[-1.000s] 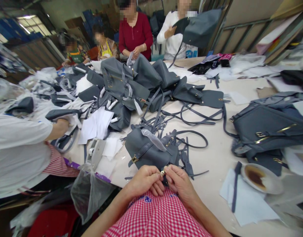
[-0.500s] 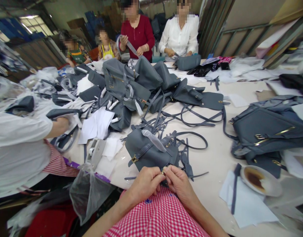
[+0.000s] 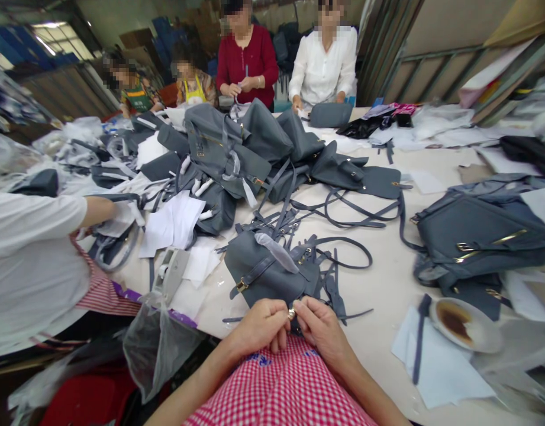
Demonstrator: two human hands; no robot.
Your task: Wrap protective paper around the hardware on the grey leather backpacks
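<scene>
My left hand (image 3: 264, 324) and my right hand (image 3: 320, 324) meet at the table's near edge, above a red checked apron (image 3: 276, 390). Between their fingertips is a small gold metal buckle (image 3: 292, 313); both hands pinch at it. Whether a strap runs through it is hidden by my fingers. Just beyond lies a grey handbag (image 3: 263, 269) with a gold clasp on its strap and a plastic-wrapped handle. Thin grey straps (image 3: 337, 290) lie to the right of this bag, close to my right hand.
Grey bags (image 3: 236, 148) are heaped at mid-table. On the right are another grey bag (image 3: 485, 228), a dish of brown liquid (image 3: 454, 322) and white paper (image 3: 445, 373). A tape dispenser (image 3: 171, 272) stands left. A co-worker's white sleeve (image 3: 36, 225) reaches in; several people work opposite.
My fingertips have shifted slightly and more of the gold buckle shows. The co-worker at left has moved an arm leftward. Across the table, the person in red has lowered a grey strip.
</scene>
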